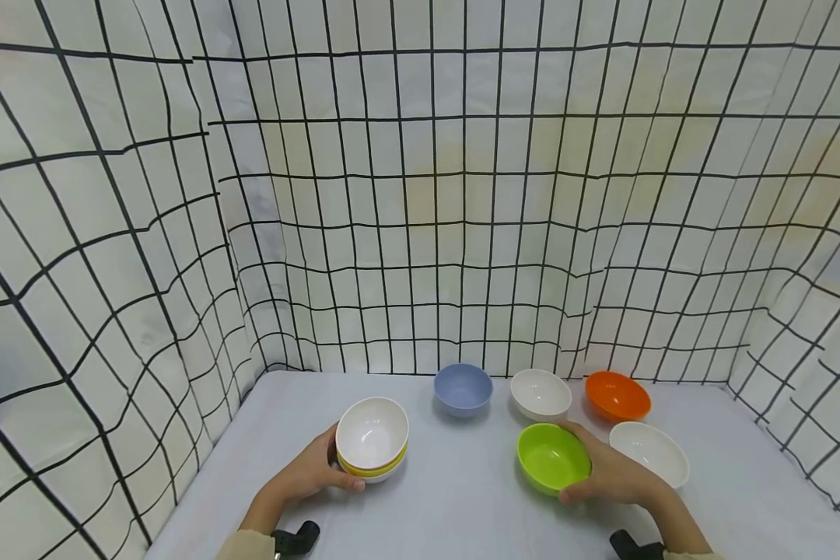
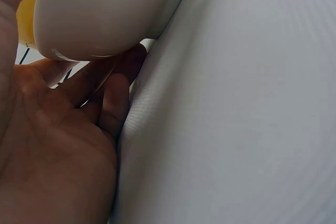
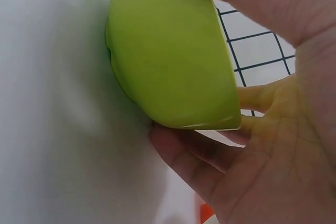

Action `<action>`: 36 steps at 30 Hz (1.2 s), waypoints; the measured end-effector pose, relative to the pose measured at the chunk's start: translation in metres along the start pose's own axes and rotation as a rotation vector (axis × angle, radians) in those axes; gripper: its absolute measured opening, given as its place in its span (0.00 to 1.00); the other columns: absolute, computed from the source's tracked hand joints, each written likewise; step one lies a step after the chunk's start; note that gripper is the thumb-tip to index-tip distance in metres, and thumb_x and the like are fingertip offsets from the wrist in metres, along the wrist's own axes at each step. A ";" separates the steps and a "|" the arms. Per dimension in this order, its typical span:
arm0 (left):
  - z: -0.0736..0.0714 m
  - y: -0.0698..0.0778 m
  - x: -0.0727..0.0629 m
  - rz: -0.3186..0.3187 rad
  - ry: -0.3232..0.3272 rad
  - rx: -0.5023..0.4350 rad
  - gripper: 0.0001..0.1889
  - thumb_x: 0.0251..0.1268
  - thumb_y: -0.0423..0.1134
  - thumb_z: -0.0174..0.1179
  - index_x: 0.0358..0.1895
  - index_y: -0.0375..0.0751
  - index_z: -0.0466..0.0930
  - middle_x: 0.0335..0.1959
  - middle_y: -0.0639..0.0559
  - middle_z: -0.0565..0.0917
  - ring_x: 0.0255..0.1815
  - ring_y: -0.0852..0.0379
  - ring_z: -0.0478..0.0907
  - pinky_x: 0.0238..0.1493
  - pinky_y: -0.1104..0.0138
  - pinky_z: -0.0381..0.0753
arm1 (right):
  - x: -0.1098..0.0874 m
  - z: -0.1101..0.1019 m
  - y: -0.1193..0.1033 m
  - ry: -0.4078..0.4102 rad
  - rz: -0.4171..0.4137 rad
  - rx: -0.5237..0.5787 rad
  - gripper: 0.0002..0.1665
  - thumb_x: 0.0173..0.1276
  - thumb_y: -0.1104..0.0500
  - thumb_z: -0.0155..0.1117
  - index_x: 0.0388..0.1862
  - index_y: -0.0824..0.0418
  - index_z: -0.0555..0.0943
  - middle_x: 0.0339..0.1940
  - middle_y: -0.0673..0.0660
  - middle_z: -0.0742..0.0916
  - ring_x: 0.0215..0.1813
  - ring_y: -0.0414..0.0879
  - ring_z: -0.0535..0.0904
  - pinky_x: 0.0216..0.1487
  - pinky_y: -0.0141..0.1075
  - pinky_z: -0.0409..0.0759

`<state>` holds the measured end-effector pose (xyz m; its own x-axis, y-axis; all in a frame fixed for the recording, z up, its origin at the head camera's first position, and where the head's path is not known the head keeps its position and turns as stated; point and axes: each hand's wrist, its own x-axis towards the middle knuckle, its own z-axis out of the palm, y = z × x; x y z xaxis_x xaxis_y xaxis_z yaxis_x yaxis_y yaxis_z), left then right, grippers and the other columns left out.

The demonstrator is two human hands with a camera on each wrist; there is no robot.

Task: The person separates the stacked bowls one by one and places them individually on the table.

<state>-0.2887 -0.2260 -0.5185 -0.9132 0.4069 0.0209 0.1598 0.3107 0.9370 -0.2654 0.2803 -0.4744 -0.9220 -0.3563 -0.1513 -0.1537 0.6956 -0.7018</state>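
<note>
On the left of the table, a stack of bowls [image 1: 372, 433] has a white one on top, a yellow one [image 1: 371, 471] under it and a white one at the bottom. My left hand [image 1: 315, 468] holds this stack from its left side, thumb at the front. In the left wrist view, fingers [image 2: 115, 100] curl beneath the side of a white bowl [image 2: 100, 14]. My right hand [image 1: 612, 470] grips a green bowl [image 1: 551, 457] by its right side, thumb in front and fingers behind. The right wrist view shows the green bowl's outer wall [image 3: 173, 56] close over the table.
Behind stand a blue bowl [image 1: 463, 390], a white bowl [image 1: 540, 395] and an orange bowl [image 1: 617, 397] in a row. Another white bowl [image 1: 649, 453] sits just right of my right hand. White walls with black grid lines [image 1: 448, 233] enclose the white table [image 1: 455, 505] at the back and sides.
</note>
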 end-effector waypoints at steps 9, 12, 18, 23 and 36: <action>-0.001 0.000 0.000 0.016 -0.003 0.000 0.59 0.44 0.40 0.83 0.80 0.40 0.54 0.77 0.43 0.69 0.79 0.38 0.61 0.80 0.41 0.54 | -0.001 0.000 0.000 0.020 -0.001 -0.031 0.68 0.49 0.45 0.83 0.81 0.57 0.54 0.74 0.61 0.72 0.71 0.58 0.69 0.70 0.70 0.67; -0.001 0.002 0.000 0.020 -0.004 0.008 0.59 0.44 0.40 0.83 0.80 0.41 0.55 0.76 0.44 0.69 0.79 0.39 0.62 0.79 0.42 0.56 | -0.001 -0.001 -0.001 0.024 -0.001 -0.031 0.68 0.49 0.45 0.83 0.81 0.58 0.54 0.74 0.61 0.72 0.71 0.59 0.69 0.70 0.70 0.66; -0.001 0.001 0.000 0.025 -0.009 0.028 0.59 0.45 0.39 0.83 0.80 0.39 0.54 0.77 0.41 0.68 0.79 0.36 0.62 0.80 0.39 0.55 | 0.000 -0.001 -0.002 0.026 0.006 -0.010 0.68 0.49 0.45 0.83 0.81 0.59 0.54 0.75 0.63 0.71 0.73 0.60 0.67 0.71 0.71 0.64; 0.000 0.002 0.000 0.020 -0.012 0.018 0.59 0.45 0.40 0.83 0.80 0.40 0.54 0.77 0.41 0.68 0.79 0.37 0.61 0.80 0.40 0.54 | -0.001 0.000 -0.001 0.020 -0.001 -0.005 0.68 0.50 0.45 0.83 0.81 0.60 0.53 0.75 0.63 0.70 0.73 0.61 0.67 0.72 0.71 0.64; -0.001 -0.003 0.000 0.011 -0.017 0.004 0.59 0.46 0.38 0.82 0.81 0.41 0.53 0.77 0.43 0.67 0.80 0.38 0.60 0.80 0.41 0.56 | -0.002 0.001 -0.004 0.006 0.022 -0.026 0.70 0.50 0.43 0.82 0.82 0.62 0.50 0.77 0.66 0.67 0.73 0.62 0.66 0.71 0.72 0.64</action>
<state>-0.2899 -0.2276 -0.5213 -0.9049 0.4250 0.0249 0.1710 0.3092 0.9355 -0.2623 0.2776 -0.4724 -0.9273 -0.3370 -0.1628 -0.1420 0.7192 -0.6801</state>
